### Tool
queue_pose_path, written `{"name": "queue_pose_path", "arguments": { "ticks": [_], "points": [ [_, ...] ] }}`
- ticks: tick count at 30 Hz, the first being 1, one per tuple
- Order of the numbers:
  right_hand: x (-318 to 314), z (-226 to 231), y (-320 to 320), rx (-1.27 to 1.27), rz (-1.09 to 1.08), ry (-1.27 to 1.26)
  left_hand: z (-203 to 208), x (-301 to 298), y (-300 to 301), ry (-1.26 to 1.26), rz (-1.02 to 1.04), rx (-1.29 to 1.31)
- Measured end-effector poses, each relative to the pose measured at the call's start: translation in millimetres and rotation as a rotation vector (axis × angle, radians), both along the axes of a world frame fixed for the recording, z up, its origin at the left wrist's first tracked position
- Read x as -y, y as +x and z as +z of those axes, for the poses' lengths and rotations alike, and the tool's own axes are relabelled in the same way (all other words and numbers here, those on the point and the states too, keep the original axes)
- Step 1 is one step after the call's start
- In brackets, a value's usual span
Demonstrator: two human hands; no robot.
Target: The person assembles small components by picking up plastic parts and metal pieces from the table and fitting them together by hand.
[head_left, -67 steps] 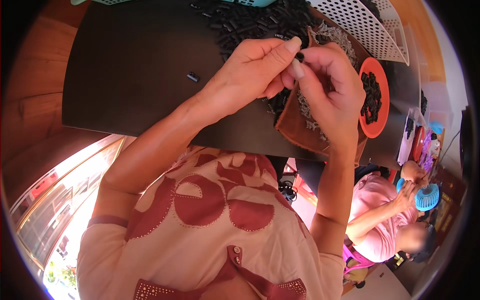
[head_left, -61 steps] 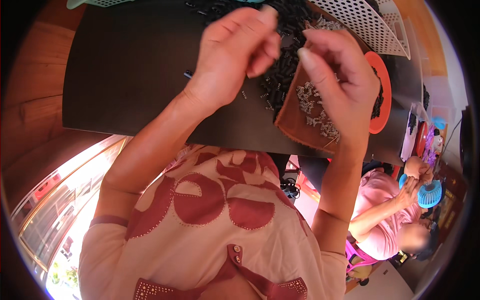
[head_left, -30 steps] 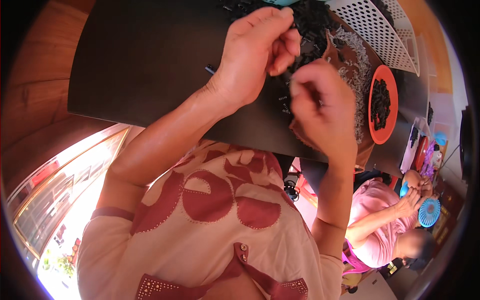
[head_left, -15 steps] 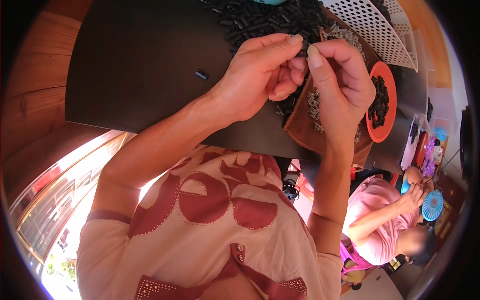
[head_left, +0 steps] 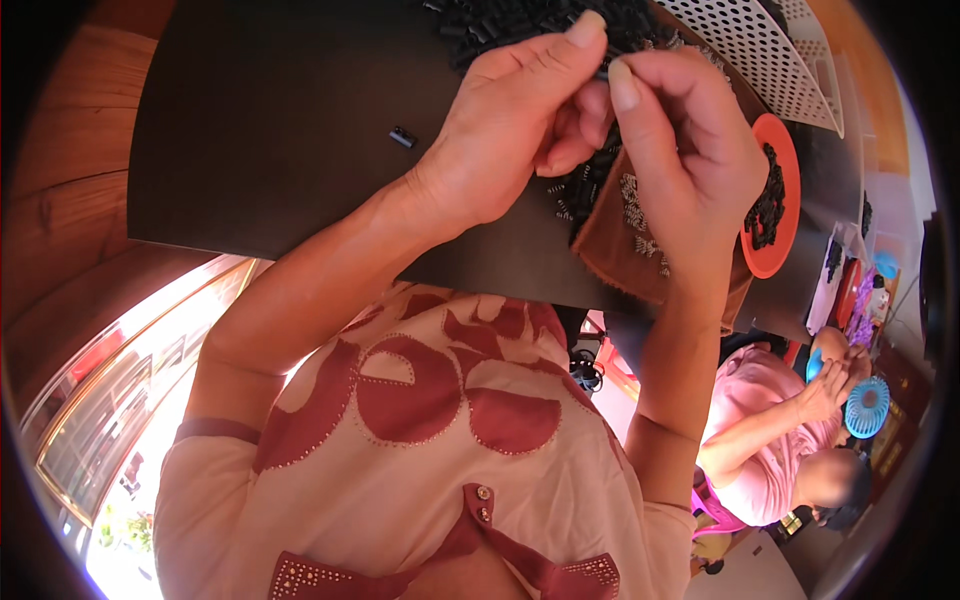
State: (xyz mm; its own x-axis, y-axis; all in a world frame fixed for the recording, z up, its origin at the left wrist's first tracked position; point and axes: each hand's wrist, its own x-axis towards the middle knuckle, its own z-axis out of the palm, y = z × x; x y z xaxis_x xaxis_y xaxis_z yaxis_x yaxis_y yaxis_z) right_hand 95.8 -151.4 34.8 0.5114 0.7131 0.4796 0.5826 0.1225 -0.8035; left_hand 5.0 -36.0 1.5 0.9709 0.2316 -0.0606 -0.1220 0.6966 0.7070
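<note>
Above the dark table, my left hand [head_left: 510,125] and my right hand [head_left: 685,150] meet fingertip to fingertip. Both are closed in a pinch, thumbs uppermost. A small dark piece seems to sit between them, but the fingers cover most of it. Beyond my hands lies a heap of short black tubes [head_left: 490,28]. Under my right hand, small metal springs [head_left: 634,205] are scattered over a brown cloth [head_left: 612,250]. More black tubes with springs [head_left: 575,192] lie beside the cloth's left edge. A lone black tube [head_left: 402,137] rests left of my left wrist.
An orange plate [head_left: 789,190] to the right holds small black parts [head_left: 767,205]. Behind it stands a white perforated basket [head_left: 745,50]. At the lower right sits another person in a pink top [head_left: 750,400], with a blue fan [head_left: 867,407] near their hands.
Both my hands have shifted a little farther away, still fingertip to fingertip. My left thumb points more upward. At the right, the other person's hands have moved slightly.
</note>
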Motion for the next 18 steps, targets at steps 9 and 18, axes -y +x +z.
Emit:
{"name": "queue_pose_path", "arguments": {
  "ticks": [9, 18],
  "points": [
    [24, -2, 26, -0.02, -0.098, -0.276, 9, -5, 3, -0.168, 0.226, -0.054],
    [26, -18, 14, 0.389, -0.039, -0.525, 2, -14, 4, -0.204, 0.288, 0.029]
  ]
}}
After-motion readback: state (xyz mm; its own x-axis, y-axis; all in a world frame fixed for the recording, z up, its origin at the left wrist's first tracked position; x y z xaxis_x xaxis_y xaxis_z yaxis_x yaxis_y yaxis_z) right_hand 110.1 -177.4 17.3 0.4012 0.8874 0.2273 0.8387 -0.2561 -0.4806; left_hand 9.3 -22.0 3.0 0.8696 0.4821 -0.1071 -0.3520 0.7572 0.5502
